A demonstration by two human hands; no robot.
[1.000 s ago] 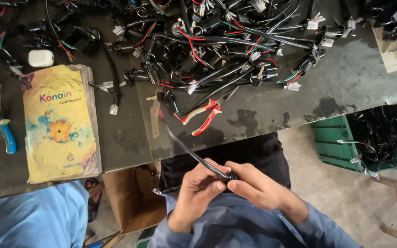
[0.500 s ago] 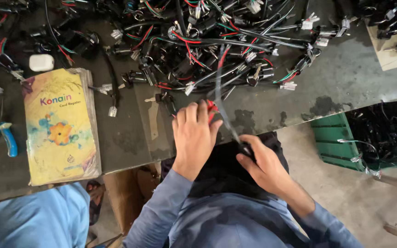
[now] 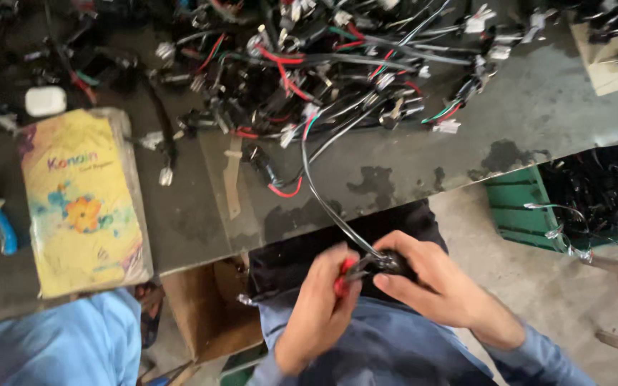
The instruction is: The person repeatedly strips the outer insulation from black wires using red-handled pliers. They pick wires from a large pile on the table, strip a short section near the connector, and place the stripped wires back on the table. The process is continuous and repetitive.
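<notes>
The red-handled cutters (image 3: 346, 275), lying on the table half a second ago, are now being gripped in the closed left hand (image 3: 321, 307) over the lap. The cable (image 3: 321, 196) end is being pinched by the right hand (image 3: 434, 286); its length is running up-left to the wire pile (image 3: 309, 64).

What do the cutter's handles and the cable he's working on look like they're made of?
Cutter handles: red, smooth, likely plastic or rubber grips, held in the left hand. Cable: glossy dark sheath, probably plastic insulation; it bends freely from the right hand to the table.
</notes>
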